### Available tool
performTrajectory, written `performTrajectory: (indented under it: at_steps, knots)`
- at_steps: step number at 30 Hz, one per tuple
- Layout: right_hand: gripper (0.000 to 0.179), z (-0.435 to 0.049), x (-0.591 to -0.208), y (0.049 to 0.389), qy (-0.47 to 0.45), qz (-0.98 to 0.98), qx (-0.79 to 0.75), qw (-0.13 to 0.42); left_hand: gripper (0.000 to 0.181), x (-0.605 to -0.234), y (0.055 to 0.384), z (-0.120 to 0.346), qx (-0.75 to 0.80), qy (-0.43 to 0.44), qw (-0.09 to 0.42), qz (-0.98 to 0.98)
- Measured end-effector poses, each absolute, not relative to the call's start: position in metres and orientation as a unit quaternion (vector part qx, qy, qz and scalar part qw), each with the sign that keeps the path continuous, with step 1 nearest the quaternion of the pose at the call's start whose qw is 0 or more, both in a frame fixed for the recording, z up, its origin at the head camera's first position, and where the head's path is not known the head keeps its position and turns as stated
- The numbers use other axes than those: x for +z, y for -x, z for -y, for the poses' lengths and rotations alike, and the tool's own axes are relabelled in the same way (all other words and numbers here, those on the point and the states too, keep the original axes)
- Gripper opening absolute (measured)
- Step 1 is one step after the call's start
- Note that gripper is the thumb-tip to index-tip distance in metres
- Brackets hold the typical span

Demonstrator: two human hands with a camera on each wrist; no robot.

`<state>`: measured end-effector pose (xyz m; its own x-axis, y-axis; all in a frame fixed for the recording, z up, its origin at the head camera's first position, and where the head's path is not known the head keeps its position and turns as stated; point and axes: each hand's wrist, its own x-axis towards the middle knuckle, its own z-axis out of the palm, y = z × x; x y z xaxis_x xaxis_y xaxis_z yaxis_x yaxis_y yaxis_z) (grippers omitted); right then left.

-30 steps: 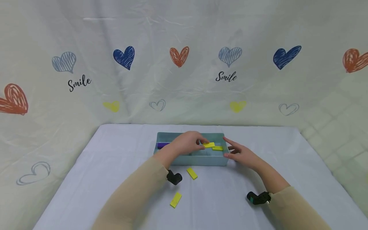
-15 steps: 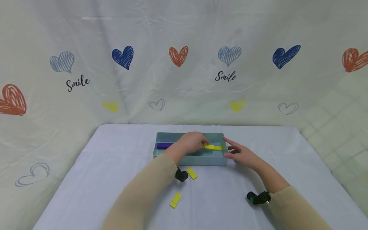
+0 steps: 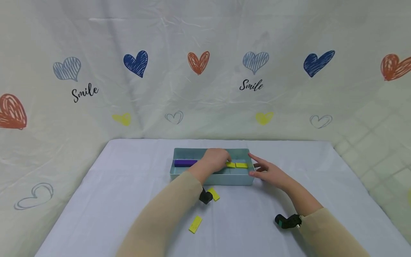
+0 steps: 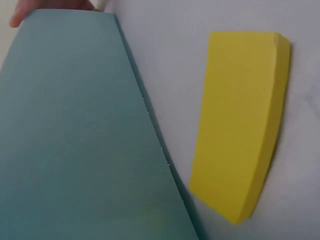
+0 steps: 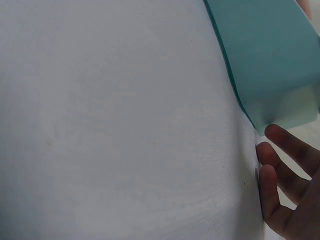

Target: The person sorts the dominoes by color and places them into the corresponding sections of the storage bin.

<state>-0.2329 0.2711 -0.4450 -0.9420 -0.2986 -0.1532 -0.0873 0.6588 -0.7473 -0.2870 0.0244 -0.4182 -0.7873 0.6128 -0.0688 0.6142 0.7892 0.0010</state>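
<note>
A long teal box (image 3: 224, 180) sits at the far side of the white table. My left hand (image 3: 215, 159) reaches down into it, fingertips curled on a flat yellow block (image 3: 230, 165) low in the box. Right beside that, another yellow block (image 3: 241, 165) lies at the right end, the two nearly end to end. The left thumb is hidden in the head view. My right hand (image 3: 270, 173) has its fingers spread against the box's right end, and in the right wrist view its fingers (image 5: 292, 150) are at the box corner. A purple bar (image 3: 184, 163) lies at the left inside.
Two loose yellow blocks rest on the white cloth in front of the box: one near block (image 3: 195, 224), and one farther block (image 4: 240, 120), partly covered by the left wrist camera (image 3: 206, 196) in the head view. A heart-printed sheet (image 3: 199, 100) hangs behind the table.
My left hand has lowered the yellow block into the box, beside the other one, and moved slightly right. More of the purple bar shows. The right hand has stayed at the box's end.
</note>
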Motion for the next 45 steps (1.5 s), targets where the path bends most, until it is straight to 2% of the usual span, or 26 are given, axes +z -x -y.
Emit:
performTrajectory:
  at_steps: [25, 45]
  knots:
    - [0.079, -0.2723, -0.4467, 0.2333, 0.107, -0.901, -0.4, 0.132, 0.038, -0.4208, 0.289, -0.0342, -0.033, -0.313, 0.048, -0.948]
    - [0.078, -0.2727, -0.4476, 0.2321, 0.106, -0.902, -0.397, 0.13, 0.035, -0.4178, 0.2887, -0.0319, -0.039, -0.343, 0.059, -0.937]
